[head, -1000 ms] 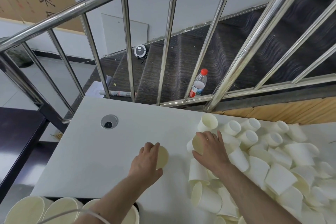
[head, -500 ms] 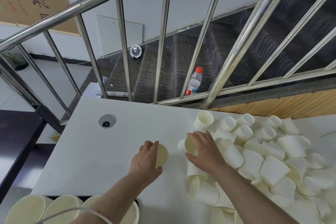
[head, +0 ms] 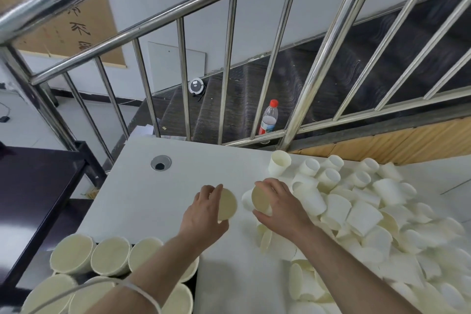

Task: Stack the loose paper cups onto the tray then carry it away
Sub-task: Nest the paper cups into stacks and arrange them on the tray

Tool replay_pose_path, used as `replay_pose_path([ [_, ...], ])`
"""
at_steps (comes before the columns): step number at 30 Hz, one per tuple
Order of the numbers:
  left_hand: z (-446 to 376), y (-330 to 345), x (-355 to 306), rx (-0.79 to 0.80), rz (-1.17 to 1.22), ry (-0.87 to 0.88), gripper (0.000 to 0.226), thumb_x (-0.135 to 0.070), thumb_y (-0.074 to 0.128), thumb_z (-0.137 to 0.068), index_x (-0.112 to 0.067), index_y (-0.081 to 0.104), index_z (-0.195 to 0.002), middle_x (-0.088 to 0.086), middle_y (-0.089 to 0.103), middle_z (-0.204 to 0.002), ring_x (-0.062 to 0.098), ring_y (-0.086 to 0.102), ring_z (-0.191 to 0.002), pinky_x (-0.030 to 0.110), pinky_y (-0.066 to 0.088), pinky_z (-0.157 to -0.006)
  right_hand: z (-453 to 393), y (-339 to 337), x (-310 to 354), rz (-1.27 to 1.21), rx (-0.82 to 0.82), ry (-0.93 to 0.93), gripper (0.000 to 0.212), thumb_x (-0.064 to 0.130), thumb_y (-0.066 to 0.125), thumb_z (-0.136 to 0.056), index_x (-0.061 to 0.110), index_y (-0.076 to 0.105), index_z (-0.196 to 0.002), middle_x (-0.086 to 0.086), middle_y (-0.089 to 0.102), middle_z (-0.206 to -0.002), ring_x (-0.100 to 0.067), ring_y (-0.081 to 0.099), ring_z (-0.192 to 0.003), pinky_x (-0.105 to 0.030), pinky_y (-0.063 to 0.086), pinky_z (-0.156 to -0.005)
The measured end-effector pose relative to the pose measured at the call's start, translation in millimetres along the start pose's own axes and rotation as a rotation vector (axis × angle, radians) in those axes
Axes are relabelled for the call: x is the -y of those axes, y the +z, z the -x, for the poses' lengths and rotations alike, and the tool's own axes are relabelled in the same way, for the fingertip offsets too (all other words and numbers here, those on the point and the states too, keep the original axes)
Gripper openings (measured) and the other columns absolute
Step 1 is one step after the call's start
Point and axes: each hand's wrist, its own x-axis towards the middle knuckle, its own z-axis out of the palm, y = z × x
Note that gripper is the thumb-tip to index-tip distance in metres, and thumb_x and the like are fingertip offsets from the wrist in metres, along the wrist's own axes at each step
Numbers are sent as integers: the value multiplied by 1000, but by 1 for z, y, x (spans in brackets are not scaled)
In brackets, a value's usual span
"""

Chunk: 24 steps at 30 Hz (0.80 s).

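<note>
Cups in both hands | left hand (head: 204, 214) grips one, right hand (head: 280, 208) another, mouths facing | pile (head: 369, 224) at 3 o'clock, stacks (head: 109, 257) at 7 | misaligned rims could crumple, elbow might scatter pile

Bare white tabletop (head: 142, 201) lies open left of both hands; loose paper cups (head: 362, 219) crowd the right, steel railing (head: 229, 74) bounds the far edge.

cups (head: 362, 216): showing white outside, cream inside
bench (head: 142, 194): appearing plain white
bottle (head: 269, 118): wearing a red cap
railing (head: 321, 79): gleaming silver
</note>
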Motion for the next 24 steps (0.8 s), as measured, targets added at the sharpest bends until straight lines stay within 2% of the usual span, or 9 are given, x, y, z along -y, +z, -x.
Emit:
replay_pose_path([
  [9,91,-15,-6,-92,25,-69,84,-32,64,-82,-25,15,-150,-4,29,-139,17,37,-127,25,46,-80,71,-1,39,-91,-29,-111,65,37,64,-86,25,38,-144,8,35,-137,-12,34,-128,-26,46,-91],
  [12,115,-17,-1,-143,78,-69,85,-28,68,-78,-24,21,-149,-1,33,-135,21,41,-123,26,44,-83,86,4,53,-113,-16,-134,64,36,64,-85,25,38,-143,7,36,-136,-13,35,-126,-26,46,-91],
  [15,137,-24,6,-145,85,-84,83,-29,69,-77,-24,24,-148,-1,33,-134,21,41,-122,27,44,-88,97,7,72,-130,-12,-161,64,36,64,-85,25,38,-143,7,36,-135,-13,35,-126,-26,46,-91],
  [18,149,-33,18,-158,47,-113,83,-30,67,-79,-25,23,-148,-1,32,-136,20,41,-123,25,44,-84,100,9,90,-140,-1,-173,64,35,63,-85,25,37,-143,7,35,-136,-13,33,-127,-25,45,-92],
  [24,151,-55,58,-116,7,-148,84,-35,66,-80,-24,19,-149,-1,30,-138,18,40,-124,28,47,-86,91,23,132,-124,36,-153,65,37,62,-86,27,34,-145,9,32,-138,-11,32,-128,-28,47,-90],
])
